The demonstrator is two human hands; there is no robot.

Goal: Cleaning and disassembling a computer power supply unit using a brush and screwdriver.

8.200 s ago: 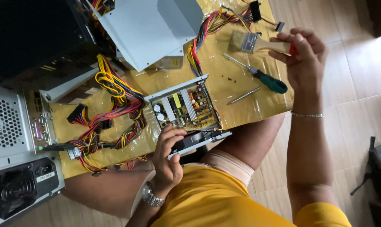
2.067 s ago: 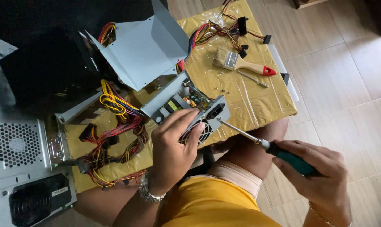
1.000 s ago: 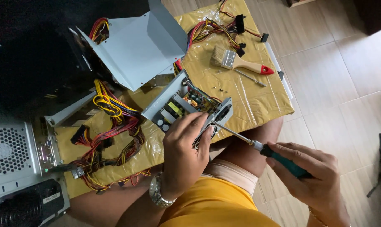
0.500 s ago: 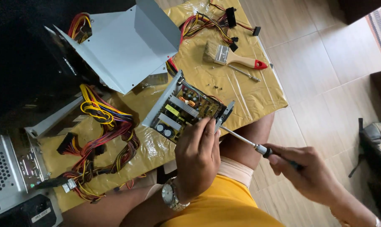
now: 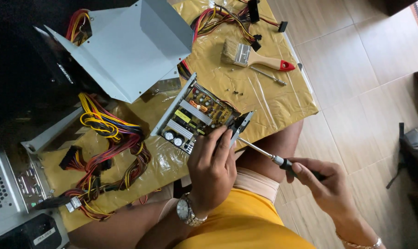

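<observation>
Around the open power supply board (image 5: pixel 195 117) I have little room. At ten o'clock the grey metal cover (image 5: pixel 126 50) stands tilted, close against it. At eight o'clock the tangle of coloured cables (image 5: pixel 107 147) blocks the table. At one o'clock there is bare yellow covering (image 5: pixel 264 99), apart from small screws (image 5: pixel 235 92), before the paintbrush (image 5: pixel 252 56). At four o'clock my knee is near, with open floor (image 5: pixel 356 92) beyond.
</observation>
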